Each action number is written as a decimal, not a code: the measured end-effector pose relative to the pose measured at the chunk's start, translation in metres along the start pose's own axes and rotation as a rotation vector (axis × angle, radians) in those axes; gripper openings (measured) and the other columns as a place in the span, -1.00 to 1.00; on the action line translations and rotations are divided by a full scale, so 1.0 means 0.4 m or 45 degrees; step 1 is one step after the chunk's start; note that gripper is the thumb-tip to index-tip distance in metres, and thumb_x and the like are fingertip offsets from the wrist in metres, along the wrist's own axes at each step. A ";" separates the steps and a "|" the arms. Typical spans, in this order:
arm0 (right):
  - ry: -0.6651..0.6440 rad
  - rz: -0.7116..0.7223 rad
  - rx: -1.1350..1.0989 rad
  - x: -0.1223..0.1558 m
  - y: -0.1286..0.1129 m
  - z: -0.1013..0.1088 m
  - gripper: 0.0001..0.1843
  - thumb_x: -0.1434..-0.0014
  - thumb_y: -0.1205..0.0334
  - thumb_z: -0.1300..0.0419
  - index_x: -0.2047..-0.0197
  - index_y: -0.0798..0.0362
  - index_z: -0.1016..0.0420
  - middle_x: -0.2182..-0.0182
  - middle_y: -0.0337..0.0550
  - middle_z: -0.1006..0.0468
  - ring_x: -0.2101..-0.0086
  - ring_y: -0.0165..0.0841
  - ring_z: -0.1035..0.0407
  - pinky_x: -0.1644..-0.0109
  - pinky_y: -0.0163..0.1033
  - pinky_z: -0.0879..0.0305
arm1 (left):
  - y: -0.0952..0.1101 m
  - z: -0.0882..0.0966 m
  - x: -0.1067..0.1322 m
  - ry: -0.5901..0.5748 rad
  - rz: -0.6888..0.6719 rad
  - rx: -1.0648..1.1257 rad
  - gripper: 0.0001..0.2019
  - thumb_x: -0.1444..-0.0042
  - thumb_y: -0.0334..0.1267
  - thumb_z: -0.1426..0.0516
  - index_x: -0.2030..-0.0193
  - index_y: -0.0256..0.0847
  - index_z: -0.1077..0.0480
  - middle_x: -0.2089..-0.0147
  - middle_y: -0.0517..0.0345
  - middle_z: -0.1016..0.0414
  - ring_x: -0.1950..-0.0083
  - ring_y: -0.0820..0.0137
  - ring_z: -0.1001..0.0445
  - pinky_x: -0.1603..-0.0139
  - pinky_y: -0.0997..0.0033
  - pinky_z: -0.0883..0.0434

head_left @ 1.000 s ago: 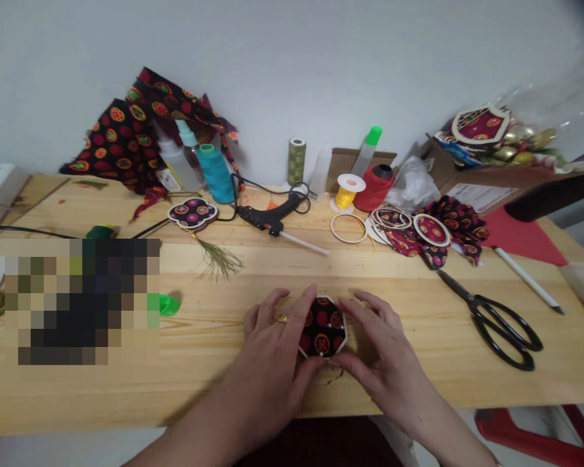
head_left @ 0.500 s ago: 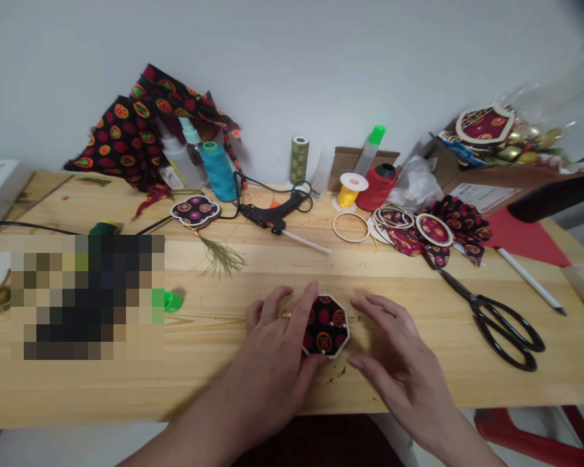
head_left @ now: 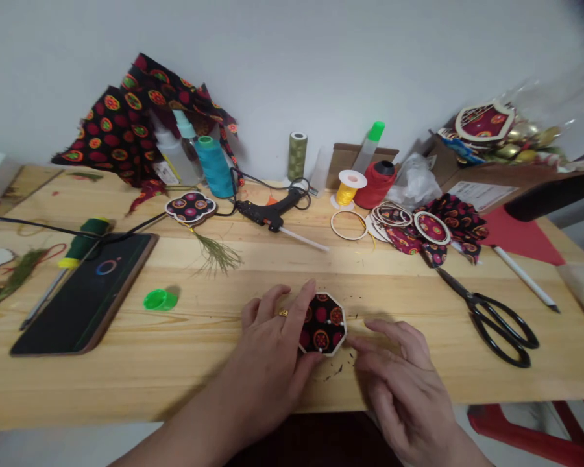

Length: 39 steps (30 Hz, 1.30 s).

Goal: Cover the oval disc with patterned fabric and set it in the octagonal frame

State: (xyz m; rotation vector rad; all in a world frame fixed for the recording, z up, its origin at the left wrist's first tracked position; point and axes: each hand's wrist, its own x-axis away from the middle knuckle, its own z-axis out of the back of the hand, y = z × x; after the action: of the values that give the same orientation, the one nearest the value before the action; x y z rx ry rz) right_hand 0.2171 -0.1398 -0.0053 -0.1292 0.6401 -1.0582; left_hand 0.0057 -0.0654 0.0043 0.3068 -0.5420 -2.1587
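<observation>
A small octagonal piece (head_left: 324, 323) covered in black fabric with red and orange dots lies flat on the wooden table (head_left: 233, 363). My left hand (head_left: 272, 344), with a ring on one finger, rests on its left edge, index finger along the top and thumb under the lower corner. My right hand (head_left: 403, 383) lies flat on the table just right of the piece, fingers stretched out and apart, holding nothing and not touching the piece. Small dark scraps lie on the wood between my hands.
Black scissors (head_left: 491, 311) lie to the right, a white pen (head_left: 525, 277) beyond. A glue gun (head_left: 267, 213), thread spools, rings and fabric scraps crowd the back. A dark tablet (head_left: 85, 292) and green cap (head_left: 159, 299) sit on the left.
My right hand let go of the octagonal piece and slid back down to the right. My left hand stayed on it. The view shifted slightly.
</observation>
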 end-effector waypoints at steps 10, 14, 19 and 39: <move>-0.063 -0.035 -0.013 -0.009 -0.001 0.002 -0.62 -0.02 0.60 -0.04 0.14 0.00 -0.32 0.16 -0.11 -0.62 -0.13 -0.06 -0.25 -0.11 0.13 -0.08 | -0.005 -0.002 -0.003 -0.016 0.004 0.012 -0.26 -0.21 -0.22 -0.13 -0.41 -0.18 0.20 -0.31 -0.04 -0.29 -0.33 0.04 -0.02 -0.24 -0.13 -0.06; -0.078 -0.025 0.005 -0.005 0.001 0.002 -0.61 -0.02 0.60 -0.04 0.12 0.00 -0.31 0.15 -0.10 -0.61 -0.14 -0.05 -0.25 -0.13 0.14 -0.08 | -0.005 -0.003 -0.002 -0.026 0.001 0.021 -0.25 -0.21 -0.21 -0.13 -0.41 -0.18 0.21 -0.30 -0.05 -0.30 -0.33 0.04 -0.02 -0.24 -0.14 -0.06; -0.096 -0.041 0.015 -0.004 0.001 -0.001 -0.57 -0.01 0.59 -0.04 0.10 -0.03 -0.30 0.14 -0.13 -0.61 -0.13 -0.05 -0.28 -0.14 0.15 -0.09 | -0.007 -0.003 0.000 -0.007 -0.002 0.032 -0.27 -0.22 -0.22 -0.12 -0.41 -0.19 0.19 -0.29 -0.06 -0.31 -0.32 0.04 -0.03 -0.24 -0.14 -0.06; 0.096 -0.182 -0.116 -0.061 0.002 0.024 -0.65 -0.19 0.46 -0.10 0.00 -0.05 -0.41 0.21 -0.10 -0.58 0.02 -0.12 -0.37 0.03 0.04 -0.33 | -0.007 -0.002 0.001 -0.025 -0.015 0.020 -0.22 -0.22 -0.23 -0.12 -0.43 -0.23 0.26 -0.23 -0.08 -0.39 -0.33 0.02 -0.01 -0.25 -0.15 -0.02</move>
State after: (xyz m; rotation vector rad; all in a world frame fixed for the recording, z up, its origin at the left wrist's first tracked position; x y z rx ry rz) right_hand 0.2149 -0.1206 0.0125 -0.2175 0.7561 -1.1761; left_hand 0.0038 -0.0646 0.0024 0.2986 -0.5695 -2.1721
